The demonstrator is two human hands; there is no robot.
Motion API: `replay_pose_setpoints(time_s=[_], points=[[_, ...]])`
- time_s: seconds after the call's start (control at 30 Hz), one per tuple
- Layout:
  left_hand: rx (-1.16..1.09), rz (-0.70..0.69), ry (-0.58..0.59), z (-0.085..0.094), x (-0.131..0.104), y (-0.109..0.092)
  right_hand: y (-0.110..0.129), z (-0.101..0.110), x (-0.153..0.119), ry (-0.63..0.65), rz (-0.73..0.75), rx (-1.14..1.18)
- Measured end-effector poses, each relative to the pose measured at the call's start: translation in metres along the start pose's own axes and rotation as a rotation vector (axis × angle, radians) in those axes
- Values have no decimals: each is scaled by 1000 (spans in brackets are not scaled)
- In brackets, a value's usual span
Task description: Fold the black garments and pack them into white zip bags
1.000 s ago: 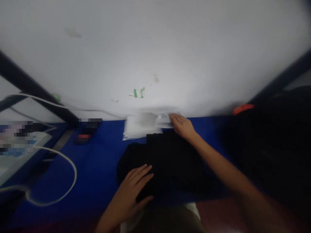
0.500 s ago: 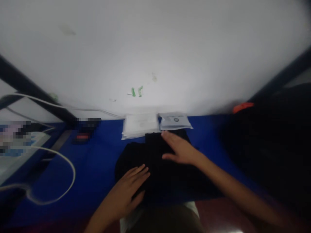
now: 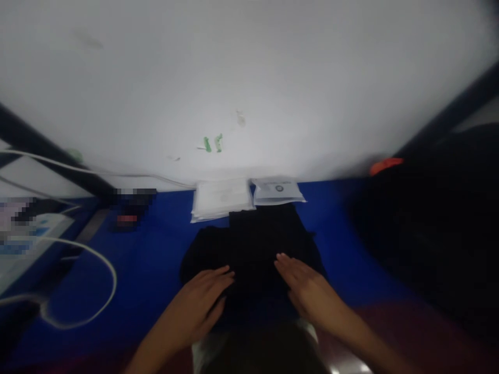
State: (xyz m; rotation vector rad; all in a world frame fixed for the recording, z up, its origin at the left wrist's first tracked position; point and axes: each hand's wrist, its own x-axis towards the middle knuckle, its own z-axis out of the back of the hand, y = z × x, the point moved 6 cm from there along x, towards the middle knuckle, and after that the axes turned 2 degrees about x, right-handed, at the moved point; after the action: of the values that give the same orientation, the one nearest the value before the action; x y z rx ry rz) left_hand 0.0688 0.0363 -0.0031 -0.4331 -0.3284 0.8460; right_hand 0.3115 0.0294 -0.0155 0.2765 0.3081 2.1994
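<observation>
A piece of black cloth (image 3: 259, 241), which looks like a folded garment, lies on the blue table surface (image 3: 148, 270) in front of me. My left hand (image 3: 200, 301) rests on its near left part, palm down with fingers stretched out. On the near right part lies my right hand (image 3: 310, 291), also flat with extended fingers. Neither hand grips anything. The cloth's near edge is dark and hard to make out. Touching or close to its far edge are a stack of white packets (image 3: 220, 200) and a single printed white packet (image 3: 278, 191).
A white wall (image 3: 273, 78) rises behind the table. At left, a pale cable (image 3: 114, 278) loops over the surface near a pixelated dark item (image 3: 134, 208). A large dark mass (image 3: 432, 234) with an orange patch (image 3: 385, 166) fills the right side.
My right hand has drawn back toward me from the cloth's far edge to its near right part. My left hand stays on the near left part. The view has shifted slightly.
</observation>
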Motion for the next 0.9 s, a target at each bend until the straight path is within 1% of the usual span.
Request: replay_pose_setpoints(time_s=[0.07, 0.13, 0.23, 0.33, 0.4, 0.47, 0.5, 0.57, 0.63, 0.7, 0.8, 0.9], points=[[-9, -7, 37, 1, -6, 4, -9, 14, -10, -43, -6, 37], [-9, 14, 38, 7, -13, 11, -22, 29, -18, -84, -35, 85], [-4, 78, -50, 21, -16, 26, -47, 45, -23, -118, -100, 134], [16, 142, -145, 33, -6, 40, -73, 56, -14, -184, -151, 106], [79, 199, -182, 37, 5, 50, -89, 56, 1, -211, -164, 48], [187, 258, -200, 37, 17, 59, -102, 52, 19, -202, -178, -37], [243, 271, -206, 37, 23, 62, -106, 49, 28, -197, -179, -86], [320, 251, -217, 36, 36, 65, -110, 44, 46, -196, -150, -169], [324, 210, -222, 35, 50, 65, -110, 40, 62, -206, -103, -221], [289, 200, -219, 34, 67, 67, -110, 38, 76, -198, -86, -254], [238, 210, -207, 29, 94, 73, -114, 35, 96, -161, -114, -283], [220, 185, -194, 23, 119, 78, -116, 34, 111, -148, -126, -295]])
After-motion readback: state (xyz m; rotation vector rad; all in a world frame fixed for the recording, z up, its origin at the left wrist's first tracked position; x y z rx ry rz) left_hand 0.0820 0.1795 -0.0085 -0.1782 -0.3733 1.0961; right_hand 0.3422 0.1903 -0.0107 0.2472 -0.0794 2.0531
